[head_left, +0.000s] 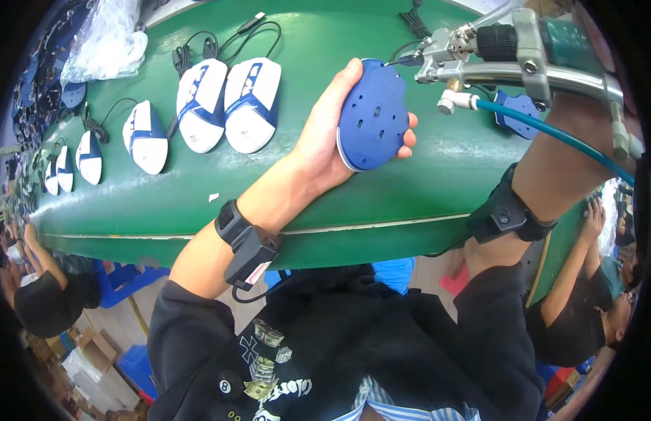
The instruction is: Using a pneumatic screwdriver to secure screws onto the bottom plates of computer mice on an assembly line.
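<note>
My left hand (324,123) is closed around a computer mouse (372,116) turned over, its blue underside facing up. Small holes and slots dot that underside, and a white edge shows along its lower left. A thin black cable reaches its far end. My right forearm (504,231) rises at the right and passes behind a metal tool assembly (473,70) with clamps and a blue air hose (550,130). The assembly hides the fingers of my right hand, so its grip cannot be made out.
Several white-and-blue mice (251,109) with black cables stand in a row on the green bench (220,186). Another blue underside (516,114) lies beneath the hose. Clear plastic bags (104,42) are piled at the far left. Other people (51,295) work at both sides.
</note>
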`<action>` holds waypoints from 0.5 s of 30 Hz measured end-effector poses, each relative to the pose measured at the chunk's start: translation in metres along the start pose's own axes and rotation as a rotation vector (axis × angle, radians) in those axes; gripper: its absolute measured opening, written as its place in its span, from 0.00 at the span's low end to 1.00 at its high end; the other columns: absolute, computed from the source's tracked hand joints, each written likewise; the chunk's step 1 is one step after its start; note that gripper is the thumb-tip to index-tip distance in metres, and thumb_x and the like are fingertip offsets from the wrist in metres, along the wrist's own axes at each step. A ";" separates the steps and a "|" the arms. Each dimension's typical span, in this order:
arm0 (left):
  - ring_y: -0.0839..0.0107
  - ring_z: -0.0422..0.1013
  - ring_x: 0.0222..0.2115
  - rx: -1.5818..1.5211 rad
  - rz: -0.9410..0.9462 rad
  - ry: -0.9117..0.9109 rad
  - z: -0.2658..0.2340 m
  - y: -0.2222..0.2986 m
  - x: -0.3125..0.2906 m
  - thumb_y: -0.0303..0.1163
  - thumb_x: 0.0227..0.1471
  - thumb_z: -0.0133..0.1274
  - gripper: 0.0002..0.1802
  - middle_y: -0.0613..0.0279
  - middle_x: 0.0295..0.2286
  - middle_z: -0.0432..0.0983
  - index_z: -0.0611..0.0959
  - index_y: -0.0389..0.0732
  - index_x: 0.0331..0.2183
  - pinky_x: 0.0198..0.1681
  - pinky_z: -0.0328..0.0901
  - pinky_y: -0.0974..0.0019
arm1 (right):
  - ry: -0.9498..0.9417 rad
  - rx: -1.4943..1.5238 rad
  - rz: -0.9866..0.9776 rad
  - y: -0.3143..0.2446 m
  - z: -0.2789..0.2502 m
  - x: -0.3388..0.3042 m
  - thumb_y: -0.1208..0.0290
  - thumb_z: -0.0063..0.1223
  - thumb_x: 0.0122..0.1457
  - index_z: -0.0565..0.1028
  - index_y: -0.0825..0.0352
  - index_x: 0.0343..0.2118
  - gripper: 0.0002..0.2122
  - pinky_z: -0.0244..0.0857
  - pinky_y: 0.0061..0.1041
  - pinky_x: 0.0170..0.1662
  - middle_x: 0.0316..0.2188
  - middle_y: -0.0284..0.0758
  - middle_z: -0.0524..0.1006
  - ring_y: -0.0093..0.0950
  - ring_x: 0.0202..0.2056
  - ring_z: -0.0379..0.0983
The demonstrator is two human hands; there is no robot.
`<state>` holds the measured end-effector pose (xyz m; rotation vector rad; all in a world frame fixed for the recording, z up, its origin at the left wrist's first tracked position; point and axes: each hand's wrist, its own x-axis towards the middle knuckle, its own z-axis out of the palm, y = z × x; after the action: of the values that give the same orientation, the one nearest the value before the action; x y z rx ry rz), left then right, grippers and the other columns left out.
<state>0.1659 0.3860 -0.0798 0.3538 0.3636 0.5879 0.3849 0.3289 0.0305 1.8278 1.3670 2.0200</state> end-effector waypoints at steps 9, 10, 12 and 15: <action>0.58 0.75 0.31 0.052 0.029 0.002 -0.003 0.003 -0.006 0.59 0.62 0.34 0.33 0.45 0.34 0.75 0.72 0.38 0.47 0.35 0.73 0.57 | -0.041 -0.718 -0.346 0.009 -0.003 0.008 0.59 0.53 0.58 0.76 0.62 0.32 0.11 0.63 0.26 0.34 0.26 0.28 0.74 0.24 0.27 0.70; 0.58 0.75 0.31 0.063 0.023 0.006 0.002 0.008 -0.005 0.59 0.61 0.35 0.33 0.45 0.34 0.75 0.72 0.38 0.46 0.35 0.73 0.57 | -0.031 -0.922 -0.380 0.014 -0.005 0.019 0.59 0.53 0.58 0.75 0.63 0.32 0.11 0.62 0.26 0.33 0.25 0.28 0.73 0.24 0.26 0.70; 0.58 0.75 0.31 0.078 0.026 -0.011 0.010 0.014 -0.006 0.60 0.61 0.35 0.33 0.45 0.34 0.75 0.73 0.38 0.46 0.35 0.73 0.57 | -0.015 -1.335 -0.432 0.024 -0.011 0.041 0.58 0.52 0.58 0.75 0.63 0.32 0.12 0.61 0.25 0.32 0.24 0.27 0.72 0.23 0.25 0.68; 0.58 0.75 0.32 -0.036 -0.015 -0.045 0.006 0.005 -0.021 0.60 0.61 0.36 0.33 0.46 0.35 0.75 0.73 0.38 0.45 0.36 0.73 0.56 | -0.017 -1.950 -0.465 0.038 -0.029 0.075 0.58 0.50 0.59 0.74 0.64 0.32 0.13 0.60 0.23 0.30 0.22 0.26 0.71 0.21 0.22 0.66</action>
<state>0.1498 0.3767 -0.0678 0.3289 0.3120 0.5707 0.3583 0.3358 0.1153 0.4579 -0.4203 1.6139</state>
